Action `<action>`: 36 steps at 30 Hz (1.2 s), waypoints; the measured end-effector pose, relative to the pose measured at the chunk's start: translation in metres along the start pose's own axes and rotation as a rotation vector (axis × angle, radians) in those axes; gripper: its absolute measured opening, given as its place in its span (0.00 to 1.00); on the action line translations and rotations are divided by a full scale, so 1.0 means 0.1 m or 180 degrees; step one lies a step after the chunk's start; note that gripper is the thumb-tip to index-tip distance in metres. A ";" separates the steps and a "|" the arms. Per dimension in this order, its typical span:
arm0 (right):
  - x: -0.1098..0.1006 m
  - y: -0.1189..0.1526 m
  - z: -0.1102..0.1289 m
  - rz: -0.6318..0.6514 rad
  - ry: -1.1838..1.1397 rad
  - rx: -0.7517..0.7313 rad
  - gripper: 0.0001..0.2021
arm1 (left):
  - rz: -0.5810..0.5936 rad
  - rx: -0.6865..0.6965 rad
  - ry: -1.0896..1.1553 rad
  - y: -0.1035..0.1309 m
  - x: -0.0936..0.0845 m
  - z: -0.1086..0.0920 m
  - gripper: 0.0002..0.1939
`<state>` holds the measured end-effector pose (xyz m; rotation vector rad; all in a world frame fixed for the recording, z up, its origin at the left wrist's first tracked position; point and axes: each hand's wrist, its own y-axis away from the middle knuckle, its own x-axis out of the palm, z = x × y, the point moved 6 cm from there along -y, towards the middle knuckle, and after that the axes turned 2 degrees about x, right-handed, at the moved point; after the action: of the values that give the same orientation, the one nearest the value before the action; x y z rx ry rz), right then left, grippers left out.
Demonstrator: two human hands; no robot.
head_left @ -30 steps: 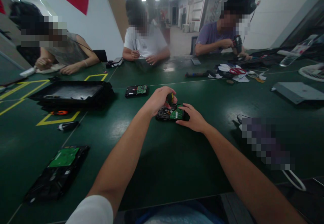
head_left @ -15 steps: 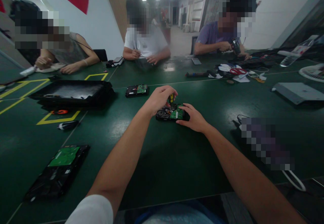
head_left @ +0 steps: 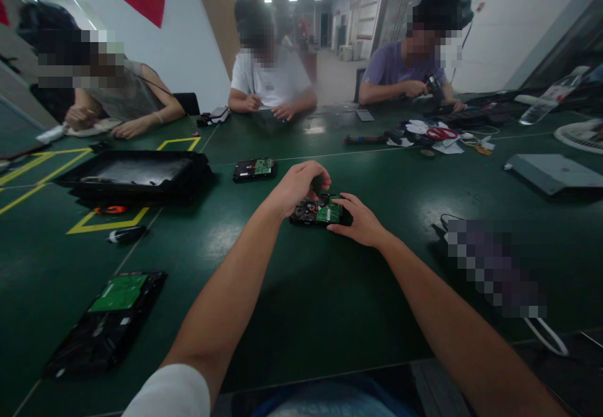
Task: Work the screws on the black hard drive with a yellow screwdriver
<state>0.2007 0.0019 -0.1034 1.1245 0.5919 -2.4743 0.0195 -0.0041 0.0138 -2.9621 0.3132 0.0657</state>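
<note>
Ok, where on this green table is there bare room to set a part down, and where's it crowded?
Between the middle drive and the near edge of the table; also between the right grip and the blurred purple item. Crowded: around the black tray, and about the white papers.

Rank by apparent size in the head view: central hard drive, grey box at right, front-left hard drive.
1. Front-left hard drive, helped by nearness
2. Grey box
3. Central hard drive, partly covered
</note>
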 end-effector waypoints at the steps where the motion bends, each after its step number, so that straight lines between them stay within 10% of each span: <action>1: 0.00 0.00 0.00 0.0003 0.0010 0.0010 0.38 | -0.0042 0.0032 -0.0100 0.00 -0.01 -0.01 0.12; 36: 0.00 0.01 -0.01 0.0009 0.0035 -0.0002 0.38 | -0.0015 -0.0141 0.0252 0.01 -0.02 0.04 0.10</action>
<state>0.2018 0.0018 -0.1044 1.1385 0.5936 -2.4669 0.0168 -0.0040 0.0099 -3.0147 0.3189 -0.0462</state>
